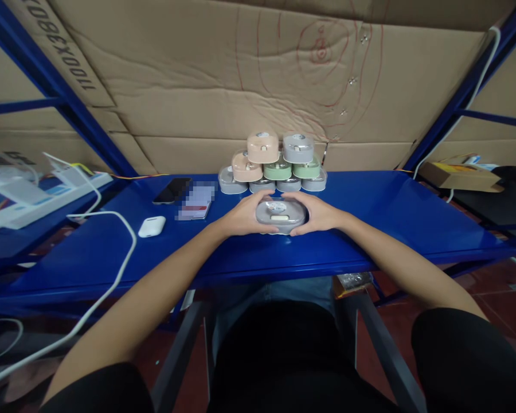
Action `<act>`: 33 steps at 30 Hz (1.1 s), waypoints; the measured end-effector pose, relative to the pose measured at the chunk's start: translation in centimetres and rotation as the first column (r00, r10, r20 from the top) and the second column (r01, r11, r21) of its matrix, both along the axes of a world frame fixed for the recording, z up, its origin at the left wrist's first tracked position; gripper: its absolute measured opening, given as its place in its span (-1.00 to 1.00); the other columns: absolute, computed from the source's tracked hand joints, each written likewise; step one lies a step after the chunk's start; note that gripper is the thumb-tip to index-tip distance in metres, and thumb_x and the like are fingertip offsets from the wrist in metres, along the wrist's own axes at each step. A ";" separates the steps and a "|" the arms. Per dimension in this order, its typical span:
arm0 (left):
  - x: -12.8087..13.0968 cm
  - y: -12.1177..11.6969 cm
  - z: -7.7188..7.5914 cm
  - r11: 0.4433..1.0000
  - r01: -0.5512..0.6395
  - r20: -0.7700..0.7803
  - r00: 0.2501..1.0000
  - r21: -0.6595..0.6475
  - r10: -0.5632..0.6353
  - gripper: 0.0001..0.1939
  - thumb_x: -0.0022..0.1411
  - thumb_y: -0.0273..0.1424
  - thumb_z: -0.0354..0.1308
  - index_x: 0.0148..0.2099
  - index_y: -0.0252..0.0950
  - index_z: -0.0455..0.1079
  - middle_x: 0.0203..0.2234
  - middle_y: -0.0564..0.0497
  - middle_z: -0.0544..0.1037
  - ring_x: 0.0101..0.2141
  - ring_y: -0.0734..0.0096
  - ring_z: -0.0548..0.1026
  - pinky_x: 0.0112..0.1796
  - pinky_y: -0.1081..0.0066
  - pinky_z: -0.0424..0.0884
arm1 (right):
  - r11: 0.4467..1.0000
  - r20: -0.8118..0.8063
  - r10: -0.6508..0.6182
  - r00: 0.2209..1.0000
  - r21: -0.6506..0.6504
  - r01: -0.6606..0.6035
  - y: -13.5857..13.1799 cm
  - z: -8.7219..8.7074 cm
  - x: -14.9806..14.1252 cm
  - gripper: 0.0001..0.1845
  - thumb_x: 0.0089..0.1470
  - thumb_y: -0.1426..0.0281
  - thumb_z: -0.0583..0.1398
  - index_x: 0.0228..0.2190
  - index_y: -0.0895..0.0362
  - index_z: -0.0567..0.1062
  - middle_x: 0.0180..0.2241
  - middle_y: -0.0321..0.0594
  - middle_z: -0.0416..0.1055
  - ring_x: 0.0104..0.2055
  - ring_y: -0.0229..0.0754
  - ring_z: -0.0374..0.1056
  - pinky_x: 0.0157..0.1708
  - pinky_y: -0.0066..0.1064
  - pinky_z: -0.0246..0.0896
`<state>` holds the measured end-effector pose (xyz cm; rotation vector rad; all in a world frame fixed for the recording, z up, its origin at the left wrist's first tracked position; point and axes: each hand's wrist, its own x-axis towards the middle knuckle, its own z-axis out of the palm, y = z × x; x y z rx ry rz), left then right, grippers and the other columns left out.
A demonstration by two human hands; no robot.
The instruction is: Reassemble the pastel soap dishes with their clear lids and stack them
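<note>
**Blue shelf (391, 229) before a cardboard wall (198, 74), grey case (281, 217) gripped by both hands**

Mid-shelf, the left hand (247, 215) and right hand (316, 213) are clamped on the case's two ends, fingers curled over its top. Whether it touches the shelf I cannot tell. Just beyond, at 12 o'clock, stands a stack of grey, peach and green cases (272, 163), close but apart from the hands. At 10 o'clock lie a phone (172, 190) and a blurred card (195, 202); at 9 o'clock, a white earbud case (152, 226) beside a white cable (103, 215), which crosses the shelf's edge. A cardboard box (458, 176) sits at 3 o'clock, off the shelf.
</note>
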<state>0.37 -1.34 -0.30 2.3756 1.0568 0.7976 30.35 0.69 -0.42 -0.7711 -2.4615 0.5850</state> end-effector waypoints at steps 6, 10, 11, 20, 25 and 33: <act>0.4 -0.2 -0.3 0.999 0.038 0.005 0.999 0.014 -0.038 0.21 -0.04 0.01 0.70 0.54 -0.18 0.27 0.40 -0.34 0.51 0.36 -0.33 0.53 0.36 -0.17 0.47 | 0.997 -0.006 -0.028 1.000 0.073 0.028 -1.2 0.4 -1.3 0.13 -0.06 -0.20 0.55 0.43 -0.08 0.45 0.34 0.02 0.51 0.37 0.38 0.46 0.42 0.32 0.37; 0.3 -0.1 -0.3 0.999 0.045 0.013 0.999 -0.010 -0.044 0.31 -0.02 0.05 0.69 0.61 -0.24 0.17 0.35 -0.37 0.53 0.34 -0.33 0.53 0.38 -0.20 0.42 | 0.996 -0.009 -0.048 0.999 0.081 0.048 -1.3 2.2 -0.3 -0.01 0.06 -0.21 0.48 0.38 -0.05 0.50 0.28 -0.02 0.58 0.27 0.29 0.54 0.34 0.19 0.47; 0.1 -0.1 -0.2 0.999 0.050 0.018 0.999 -0.004 -0.049 0.33 -0.01 0.05 0.68 0.62 -0.25 0.14 0.36 -0.38 0.51 0.34 -0.32 0.52 0.38 -0.19 0.42 | 0.994 -0.014 -0.067 0.998 0.090 0.068 -1.1 2.7 0.4 -0.02 0.09 -0.23 0.46 0.37 -0.02 0.51 0.27 -0.01 0.59 0.25 0.28 0.56 0.33 0.18 0.47; -0.5 -0.3 0.9 0.994 0.103 -0.119 0.987 -0.023 -0.105 -0.41 0.28 0.17 0.44 0.17 -0.08 0.74 0.24 -0.18 0.47 0.29 -0.18 0.51 0.43 -0.20 0.35 | 0.918 0.251 -0.395 0.884 0.060 0.393 1.0 5.3 5.8 -0.06 0.29 -0.42 0.18 0.25 0.06 0.63 0.13 0.06 0.71 0.11 0.30 0.65 0.16 0.15 0.54; -0.3 -0.5 0.8 0.997 0.069 -0.101 0.992 -0.026 -0.071 -0.43 0.39 0.19 0.30 0.11 -0.12 0.77 0.28 -0.22 0.47 0.37 -0.24 0.45 0.38 -0.19 0.43 | 0.922 0.369 -0.369 0.853 0.026 0.387 1.6 4.6 5.7 -0.10 0.17 -0.29 0.36 0.28 0.05 0.60 0.24 0.09 0.64 0.23 0.41 0.59 0.25 0.24 0.49; -1.9 1.0 1.2 0.967 -0.226 -0.076 0.969 0.117 0.235 -0.37 0.46 0.18 0.19 0.05 -0.28 0.73 0.15 -0.28 0.51 0.32 -0.24 0.47 0.44 -0.22 0.34 | 0.900 0.517 -0.391 0.762 0.043 0.433 2.3 4.2 6.1 0.20 -0.06 -0.09 0.56 0.47 0.16 0.44 0.34 0.20 0.54 0.34 0.50 0.49 0.32 0.22 0.44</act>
